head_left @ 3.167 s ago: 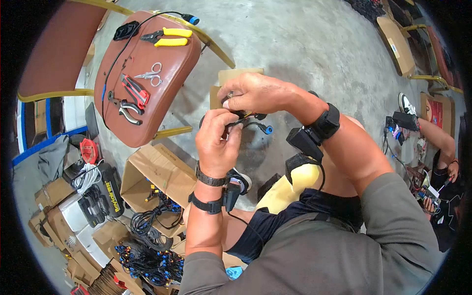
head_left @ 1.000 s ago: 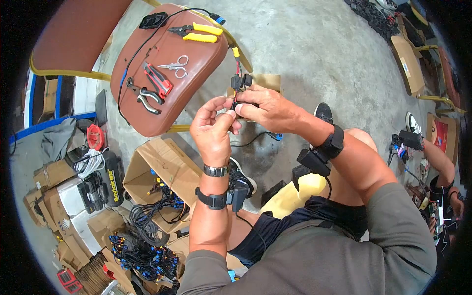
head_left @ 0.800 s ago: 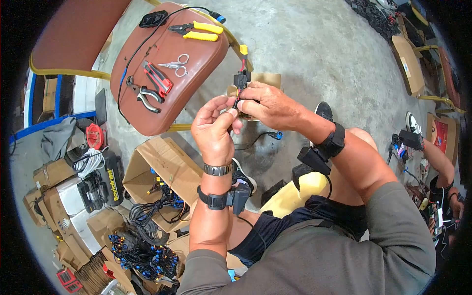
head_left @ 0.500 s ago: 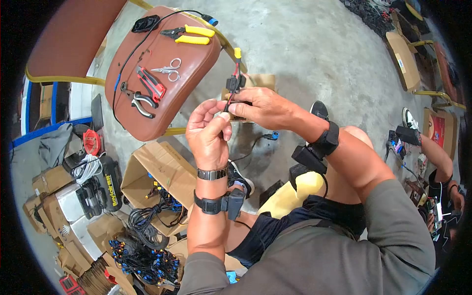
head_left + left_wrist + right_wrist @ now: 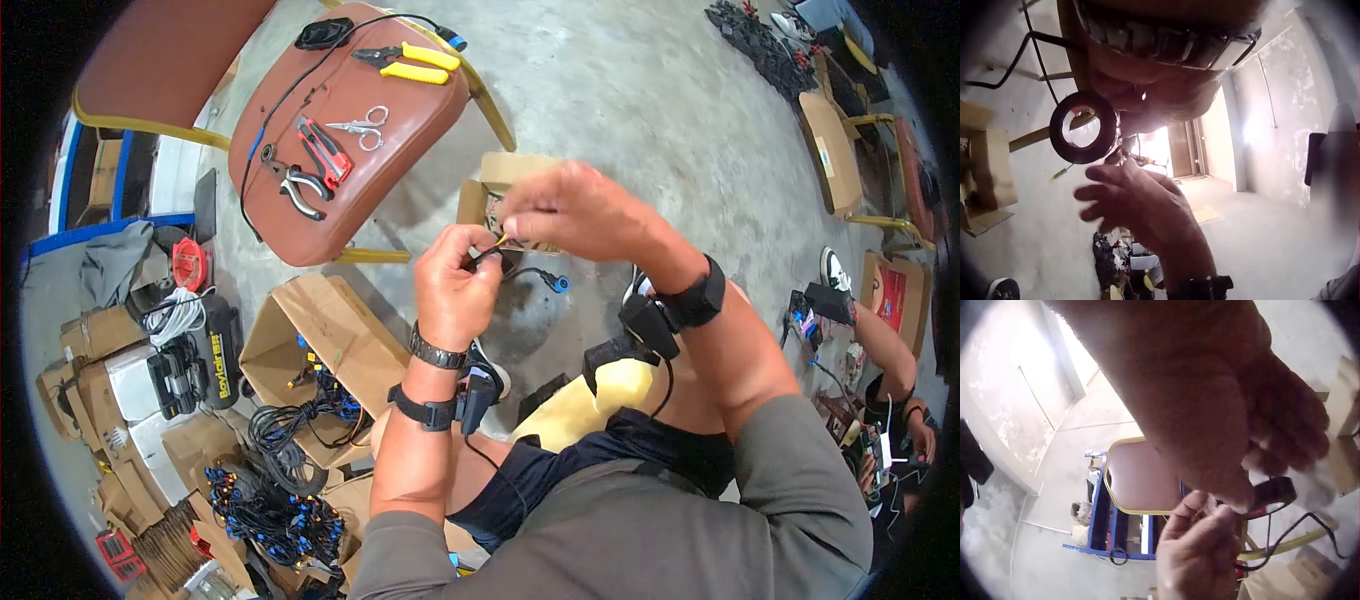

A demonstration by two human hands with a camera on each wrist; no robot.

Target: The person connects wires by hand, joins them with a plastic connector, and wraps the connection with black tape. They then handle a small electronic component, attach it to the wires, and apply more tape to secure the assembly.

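Note:
Both hands work close together on a wire harness in front of the chair. In the head view my left hand (image 5: 455, 285) pinches the black wires between thumb and fingers. Blurred by motion, my right hand (image 5: 575, 212) is right beside it, thumb and forefinger drawn together at a short yellow wire (image 5: 502, 240). A lead with a blue connector (image 5: 557, 284) hangs below the hands. Close to the left hand, the left wrist view shows a thick black ring, like a roll of electrical tape (image 5: 1061, 132). The other fingers of the right hand (image 5: 1154, 209) spread loosely there.
A brown chair (image 5: 400, 130) holds yellow-handled pliers (image 5: 420, 73), scissors (image 5: 370, 128), a red cutter (image 5: 325, 150), black-and-white pliers (image 5: 303, 193) and a cable. Open cartons (image 5: 335, 310) and a heap of cables (image 5: 275, 515) stand left. Another person's arm (image 5: 885, 335) shows at right.
The harness end with the yellow connector, upright above the hands half a second ago, has swung out of sight there. The right hand has shifted rightward and blurs; the left fingers have closed in more.

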